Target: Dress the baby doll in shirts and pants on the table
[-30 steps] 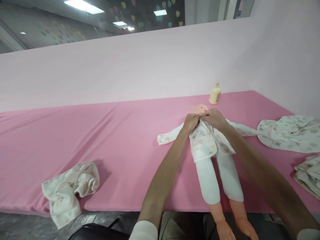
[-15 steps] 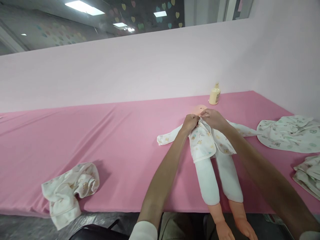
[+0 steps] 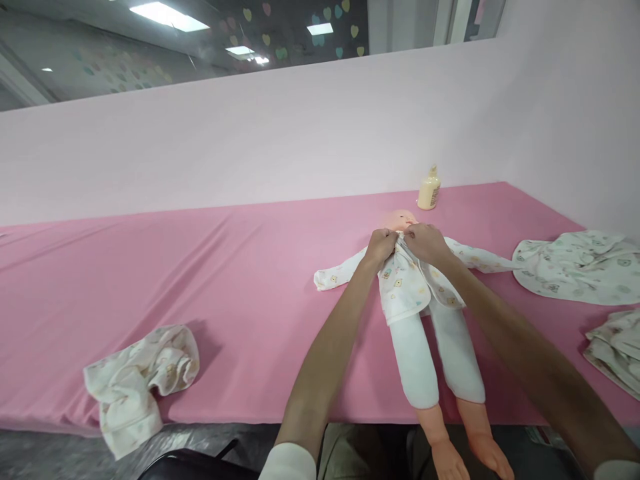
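Note:
A baby doll (image 3: 421, 363) lies on its back, its feet hanging past the table's front edge. It wears a white printed baby jacket (image 3: 403, 287) whose front flaps part lower down, over plain white legs. At the collar, just below the doll's head, my left hand (image 3: 382, 245) is closed on the jacket's neckline. My right hand (image 3: 426, 241) pinches the other side of the neckline, close beside the left. My fingers hide the fastening between them. Both sleeves are on the doll's arms, spread out to the sides.
A pink sheet (image 3: 240, 287) covers the table. A cream pump bottle (image 3: 429, 189) stands behind the doll's head. Crumpled printed cloth (image 3: 575, 270) and a folded cloth (image 3: 617, 350) lie at the right. A crumpled white garment (image 3: 145, 380) hangs over the front edge at left.
My right hand has come down slightly onto the neckline, its fingers curling in tighter. The jacket's right-hand flap has shifted a little inward. My left hand stays at the collar.

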Motion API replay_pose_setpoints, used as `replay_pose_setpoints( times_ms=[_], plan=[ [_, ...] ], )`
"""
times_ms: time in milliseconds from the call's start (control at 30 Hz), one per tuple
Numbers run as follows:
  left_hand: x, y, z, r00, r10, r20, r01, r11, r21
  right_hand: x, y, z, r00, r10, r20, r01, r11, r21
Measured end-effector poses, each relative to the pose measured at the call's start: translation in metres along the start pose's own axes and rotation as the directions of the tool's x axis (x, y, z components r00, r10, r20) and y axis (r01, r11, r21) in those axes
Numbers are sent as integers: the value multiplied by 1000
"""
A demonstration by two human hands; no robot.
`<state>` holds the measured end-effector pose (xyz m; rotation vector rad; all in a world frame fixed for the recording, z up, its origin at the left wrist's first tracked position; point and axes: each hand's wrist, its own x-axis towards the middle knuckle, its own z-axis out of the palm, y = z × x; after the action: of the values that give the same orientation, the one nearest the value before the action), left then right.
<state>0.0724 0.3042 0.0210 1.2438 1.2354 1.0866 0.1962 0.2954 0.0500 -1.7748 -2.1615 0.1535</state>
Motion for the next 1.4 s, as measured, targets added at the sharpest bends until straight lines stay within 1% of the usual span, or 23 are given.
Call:
replay_pose_setpoints(
  times_ms=[133, 267, 400, 533, 600, 667, 700, 767, 833, 900, 967, 1033, 1200, 1300, 1400],
  plan=[
    [-3, 3, -3, 1000, -23, 9, 23, 1000, -2, 0, 1, -2, 999, 2, 36, -3, 1000, 24],
    [0, 2, -6, 998, -51, 30, 51, 999, 10, 3, 5, -1, 996, -70, 57, 67, 996, 63],
    [4, 2, -10, 997, -50, 52, 49, 998, 36, 4, 8, 1, 991, -116, 61, 111, 991, 68],
    [0, 9, -13, 996, -29, 85, 22, 996, 89, 2, 9, -4, 993, -90, 69, 84, 992, 93],
    [-6, 16, -14, 991, -8, 136, -16, 984, 175, -1, 8, -10, 992, -66, 109, 58, 996, 69],
    [-14, 25, -14, 980, 9, 199, -74, 943, 324, -6, 6, -17, 986, -49, 159, 49, 999, 2],
    [-18, 29, -13, 976, 10, 216, -102, 902, 420, -9, 4, -20, 984, -34, 172, 42, 998, -41],
    [-26, 38, -12, 979, 4, 205, -132, 776, 617, -15, 0, -26, 984, 2, 177, 20, 992, -122],
    [-33, 45, -9, 986, 5, 167, -134, 618, 775, -19, -4, -29, 980, 15, 196, 21, 984, -177],
    [-38, 48, -6, 988, 12, 154, -140, 492, 859, -21, -5, -30, 972, 4, 234, 46, 977, -209],
    [-40, 49, -5, 986, 28, 163, -159, 428, 890, -21, -4, -29, 968, -3, 252, 63, 971, -229],
    [-40, 49, -5, 987, 52, 152, -160, 409, 898, -19, -1, -29, 970, 4, 245, 57, 969, -240],
    [-43, 53, -8, 993, 100, 55, -90, 391, 916, -16, 6, -36, 982, -10, 187, 48, 979, -199],
    [-47, 57, -10, 994, 108, 26, -66, 384, 921, -17, 6, -41, 987, 10, 158, 21, 981, -193],
    [-48, 58, -11, 995, 95, 5, -42, 398, 916, -20, 5, -45, 989, 46, 143, -16, 978, -206]
  ],
)
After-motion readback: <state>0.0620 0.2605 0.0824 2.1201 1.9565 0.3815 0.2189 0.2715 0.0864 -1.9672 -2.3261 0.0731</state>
